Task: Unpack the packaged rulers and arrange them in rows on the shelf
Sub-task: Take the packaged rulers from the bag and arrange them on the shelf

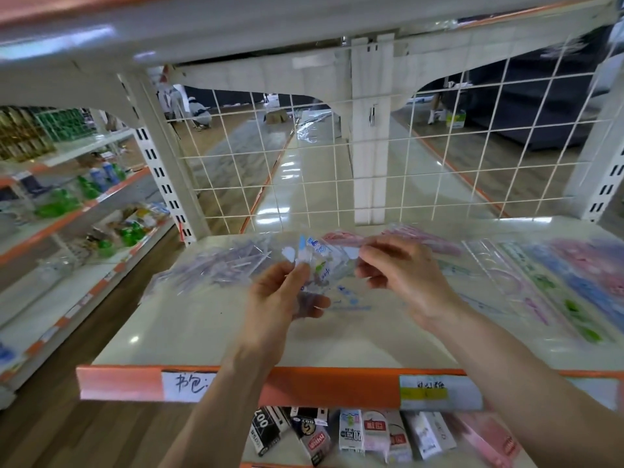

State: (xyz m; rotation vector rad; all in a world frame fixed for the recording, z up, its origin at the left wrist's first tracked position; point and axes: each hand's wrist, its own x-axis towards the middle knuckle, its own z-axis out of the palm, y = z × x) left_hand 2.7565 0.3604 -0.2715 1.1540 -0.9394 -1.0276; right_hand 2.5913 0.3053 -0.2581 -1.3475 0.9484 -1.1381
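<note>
packaged ruler (326, 268) pinched between both hands (blurred)

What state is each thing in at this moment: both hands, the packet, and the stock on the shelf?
left hand: grips the ruler packet at its lower end
right hand: pinches the packet's upper edge
ruler packet: held above the shelf; opened or sealed, cannot tell
laid-out rulers: flat, side by side, on the shelf's right
clear plastic heap: loose pile on the shelf's left
</note>
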